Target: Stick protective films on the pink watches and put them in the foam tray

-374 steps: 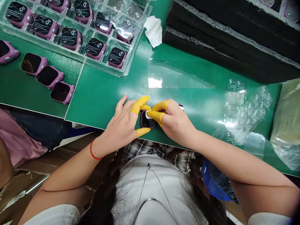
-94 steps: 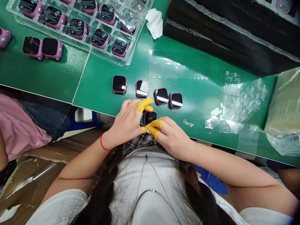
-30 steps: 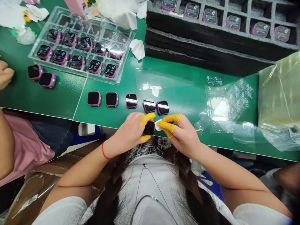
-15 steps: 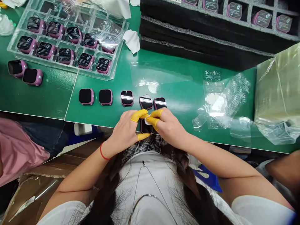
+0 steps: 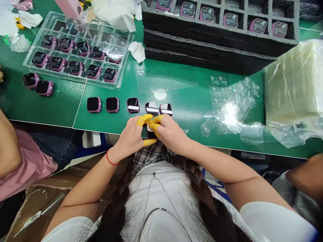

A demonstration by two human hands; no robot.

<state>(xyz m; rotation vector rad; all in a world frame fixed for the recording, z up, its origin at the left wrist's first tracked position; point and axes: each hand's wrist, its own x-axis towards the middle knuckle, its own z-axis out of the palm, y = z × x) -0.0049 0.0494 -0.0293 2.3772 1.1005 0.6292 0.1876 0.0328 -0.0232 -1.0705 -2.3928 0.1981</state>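
A dark-screened watch (image 5: 151, 133) lies at the table's front edge between my hands. My left hand (image 5: 133, 132), with yellow finger cots, grips it by its sides, index finger behind and thumb in front. My right hand (image 5: 170, 132), also in yellow cots, pinches a small white cloth (image 5: 149, 128) against the screen; fingers hide most of it. Just beyond lie a watch with a tilted body (image 5: 151, 108) and another beside it (image 5: 166, 109). Further left, a watch (image 5: 133, 105), another (image 5: 112, 105) and a third (image 5: 93, 105) stand in a row.
A clear tray (image 5: 101, 80) of pink watches sits at the back left, near two loose watches. Black foam trays (image 5: 207, 50) stand at the back. Clear films (image 5: 224, 101) and a plastic-wrapped stack (image 5: 292, 90) are at the right. A person's arm (image 5: 8, 148) shows at the left.
The view has shifted, bringing more of the foam tray's right side into sight. Both hands remain at the watch, with the right fingers slightly further back on its screen.
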